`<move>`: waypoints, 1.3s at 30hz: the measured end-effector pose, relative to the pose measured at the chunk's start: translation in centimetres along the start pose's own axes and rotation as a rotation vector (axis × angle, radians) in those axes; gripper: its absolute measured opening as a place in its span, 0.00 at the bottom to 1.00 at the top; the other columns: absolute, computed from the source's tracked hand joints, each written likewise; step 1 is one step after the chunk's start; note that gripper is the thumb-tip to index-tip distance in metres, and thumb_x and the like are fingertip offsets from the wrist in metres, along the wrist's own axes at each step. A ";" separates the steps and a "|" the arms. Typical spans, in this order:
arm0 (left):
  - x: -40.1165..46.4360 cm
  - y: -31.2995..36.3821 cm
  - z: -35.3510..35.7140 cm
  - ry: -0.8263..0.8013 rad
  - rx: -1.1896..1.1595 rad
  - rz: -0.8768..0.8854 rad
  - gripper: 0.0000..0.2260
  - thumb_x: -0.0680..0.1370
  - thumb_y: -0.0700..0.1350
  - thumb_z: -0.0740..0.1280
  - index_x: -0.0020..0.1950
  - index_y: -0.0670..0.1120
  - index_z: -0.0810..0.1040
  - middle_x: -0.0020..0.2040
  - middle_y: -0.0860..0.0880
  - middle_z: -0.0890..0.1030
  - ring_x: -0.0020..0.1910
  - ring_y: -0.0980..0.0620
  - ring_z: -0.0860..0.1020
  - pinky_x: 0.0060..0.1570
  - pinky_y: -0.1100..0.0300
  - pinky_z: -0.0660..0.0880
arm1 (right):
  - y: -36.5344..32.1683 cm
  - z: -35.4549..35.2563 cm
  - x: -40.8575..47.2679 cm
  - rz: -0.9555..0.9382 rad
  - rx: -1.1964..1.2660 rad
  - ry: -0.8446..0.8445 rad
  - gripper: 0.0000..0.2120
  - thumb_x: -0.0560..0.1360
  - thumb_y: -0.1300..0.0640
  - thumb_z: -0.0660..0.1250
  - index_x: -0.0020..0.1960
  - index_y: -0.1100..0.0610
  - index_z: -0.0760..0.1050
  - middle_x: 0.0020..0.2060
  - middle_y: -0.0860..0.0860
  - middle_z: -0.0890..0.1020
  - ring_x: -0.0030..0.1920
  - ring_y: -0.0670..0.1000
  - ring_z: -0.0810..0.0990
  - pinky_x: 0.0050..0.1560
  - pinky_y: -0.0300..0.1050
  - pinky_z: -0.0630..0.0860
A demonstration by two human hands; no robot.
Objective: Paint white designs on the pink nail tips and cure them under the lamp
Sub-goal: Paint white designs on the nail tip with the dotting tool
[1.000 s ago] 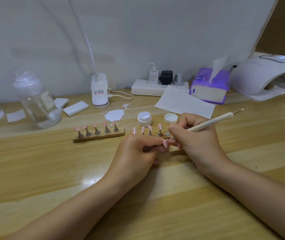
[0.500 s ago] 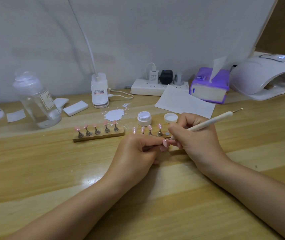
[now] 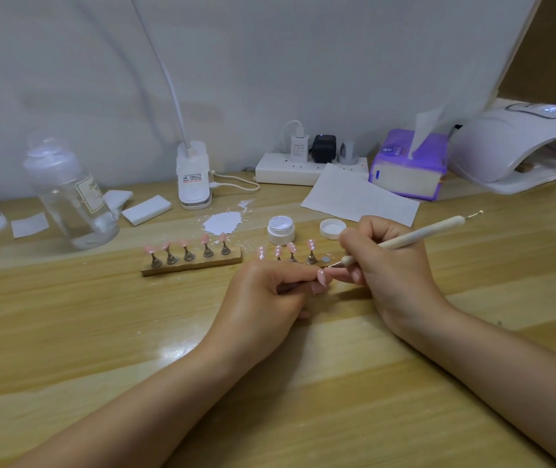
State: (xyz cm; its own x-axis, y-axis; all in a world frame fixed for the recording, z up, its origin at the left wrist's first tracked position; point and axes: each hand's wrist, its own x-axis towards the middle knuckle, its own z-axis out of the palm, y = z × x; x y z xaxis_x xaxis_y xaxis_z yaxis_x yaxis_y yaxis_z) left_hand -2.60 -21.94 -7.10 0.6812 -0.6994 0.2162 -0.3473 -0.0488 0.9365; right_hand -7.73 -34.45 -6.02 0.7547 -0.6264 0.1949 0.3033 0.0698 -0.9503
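Observation:
My left hand [image 3: 263, 295] pinches a small stand with a pink nail tip [image 3: 321, 276] at mid-table. My right hand [image 3: 384, 265] grips a cream dotting pen [image 3: 418, 235], its fine point touching that tip. Just behind my hands, a wooden holder [image 3: 324, 261], partly hidden, carries several pink tips with white dots [image 3: 292, 248]. A second wooden holder [image 3: 192, 263] to the left bears several plain pink tips. An open white gel jar [image 3: 280, 228] and its lid [image 3: 332, 228] stand behind. The white curing lamp [image 3: 520, 146] sits at the far right.
A white paint smear [image 3: 222, 222] marks the table near the desk lamp base [image 3: 194, 177]. A clear bottle [image 3: 70, 194] stands at left, a power strip [image 3: 303, 165], a paper sheet [image 3: 357, 197] and a purple tissue box [image 3: 408, 167] at the back.
Both hands stay almost still. The pen's rear end has dipped slightly as its point works on the held tip.

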 end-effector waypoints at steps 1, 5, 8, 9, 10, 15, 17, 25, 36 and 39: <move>0.0 0.0 0.0 0.001 -0.001 -0.001 0.11 0.74 0.35 0.68 0.41 0.52 0.83 0.41 0.56 0.84 0.44 0.61 0.81 0.33 0.70 0.75 | -0.1 0.0 0.0 -0.002 -0.005 -0.008 0.23 0.70 0.72 0.62 0.21 0.57 0.61 0.15 0.49 0.63 0.16 0.42 0.65 0.25 0.38 0.77; 0.0 0.1 0.0 0.000 -0.009 -0.003 0.13 0.74 0.36 0.68 0.40 0.55 0.83 0.41 0.57 0.84 0.43 0.63 0.80 0.33 0.71 0.75 | -0.1 0.0 -0.2 -0.029 -0.087 -0.034 0.24 0.69 0.71 0.63 0.20 0.54 0.61 0.15 0.47 0.64 0.16 0.42 0.67 0.27 0.40 0.76; 0.0 0.2 0.0 -0.001 -0.013 -0.005 0.18 0.74 0.36 0.68 0.37 0.61 0.83 0.39 0.61 0.83 0.41 0.66 0.80 0.33 0.71 0.75 | -0.1 0.1 -0.4 -0.055 -0.156 -0.049 0.20 0.67 0.70 0.64 0.22 0.57 0.61 0.14 0.47 0.64 0.17 0.41 0.66 0.28 0.41 0.74; 0.0 0.3 0.0 -0.002 -0.010 -0.004 0.20 0.74 0.36 0.68 0.36 0.63 0.82 0.38 0.61 0.83 0.41 0.66 0.80 0.33 0.71 0.75 | -0.1 0.1 -0.4 -0.063 -0.172 -0.055 0.19 0.67 0.70 0.64 0.23 0.58 0.61 0.14 0.47 0.64 0.16 0.41 0.66 0.28 0.41 0.72; 0.0 0.3 0.0 -0.002 -0.004 0.000 0.21 0.74 0.36 0.68 0.35 0.65 0.82 0.38 0.60 0.83 0.41 0.66 0.79 0.33 0.71 0.75 | -0.1 0.1 -0.4 -0.070 -0.185 -0.059 0.18 0.67 0.70 0.64 0.23 0.58 0.61 0.14 0.47 0.64 0.16 0.42 0.65 0.29 0.41 0.70; 0.0 0.2 0.0 0.007 0.000 0.012 0.21 0.74 0.35 0.67 0.36 0.63 0.82 0.41 0.56 0.84 0.41 0.64 0.80 0.33 0.71 0.75 | -0.1 0.1 -0.5 -0.081 -0.197 -0.073 0.18 0.67 0.70 0.64 0.24 0.58 0.60 0.14 0.45 0.65 0.16 0.41 0.66 0.26 0.38 0.67; 0.0 0.2 0.0 0.008 0.002 0.013 0.20 0.74 0.35 0.67 0.36 0.62 0.83 0.41 0.56 0.84 0.41 0.64 0.80 0.33 0.71 0.75 | 0.0 0.1 -0.5 -0.080 -0.201 -0.074 0.18 0.67 0.70 0.64 0.24 0.58 0.61 0.14 0.46 0.65 0.16 0.41 0.66 0.28 0.39 0.68; 0.1 0.0 0.0 -0.002 0.004 0.022 0.19 0.74 0.34 0.67 0.38 0.60 0.83 0.40 0.58 0.84 0.41 0.65 0.80 0.33 0.71 0.75 | -0.2 0.3 -0.7 -0.067 -0.179 -0.088 0.18 0.68 0.71 0.63 0.25 0.59 0.61 0.14 0.45 0.65 0.16 0.41 0.69 0.34 0.46 0.71; 0.1 0.0 0.0 -0.002 0.002 0.009 0.22 0.74 0.34 0.67 0.38 0.63 0.82 0.38 0.61 0.83 0.41 0.66 0.80 0.33 0.72 0.75 | -0.1 0.2 -0.6 -0.074 -0.175 -0.104 0.18 0.67 0.71 0.62 0.25 0.59 0.60 0.14 0.45 0.66 0.16 0.41 0.70 0.25 0.37 0.69; 0.0 0.0 0.0 -0.001 0.002 0.012 0.20 0.74 0.33 0.67 0.38 0.61 0.83 0.39 0.60 0.84 0.41 0.66 0.80 0.33 0.72 0.75 | -0.1 0.2 -0.6 -0.078 -0.180 -0.117 0.18 0.68 0.72 0.62 0.25 0.59 0.60 0.13 0.45 0.67 0.16 0.41 0.70 0.22 0.34 0.67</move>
State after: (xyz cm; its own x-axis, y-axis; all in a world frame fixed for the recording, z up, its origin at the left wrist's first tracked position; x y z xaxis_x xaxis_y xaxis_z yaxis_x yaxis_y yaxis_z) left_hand -2.59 -21.95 -7.06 0.6763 -0.7009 0.2267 -0.3568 -0.0425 0.9332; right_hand -8.04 -33.95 -6.02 0.7984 -0.5295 0.2867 0.2627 -0.1221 -0.9571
